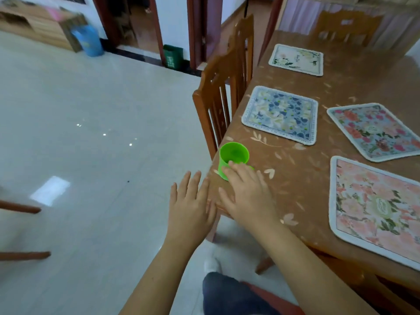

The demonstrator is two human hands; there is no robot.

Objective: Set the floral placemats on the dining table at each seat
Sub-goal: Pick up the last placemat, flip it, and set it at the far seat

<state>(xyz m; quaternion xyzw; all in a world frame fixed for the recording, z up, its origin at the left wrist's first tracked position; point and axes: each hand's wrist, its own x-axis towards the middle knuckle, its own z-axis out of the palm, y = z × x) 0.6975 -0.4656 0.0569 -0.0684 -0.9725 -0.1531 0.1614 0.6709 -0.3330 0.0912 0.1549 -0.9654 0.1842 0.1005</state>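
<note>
Several floral placemats lie flat on the brown dining table (295, 178): a pale cream one (296, 59) at the far end, a blue one (280, 114) by the left edge, a pink-and-blue one (375, 130) at the right, and a large pink one (377, 208) nearest me. My right hand (247, 192) hovers with straight fingers over the table's near corner, its fingertips at a green cup (233, 158). My left hand (193, 201) is spread flat just off the table's left edge, holding nothing.
A wooden chair (225, 87) is tucked against the table's left side and another chair (345, 26) stands at the far end. Pale tiled floor stretches left, with a blue bin (87, 40) and a green bin (172, 55) by the doorways. My knee shows below.
</note>
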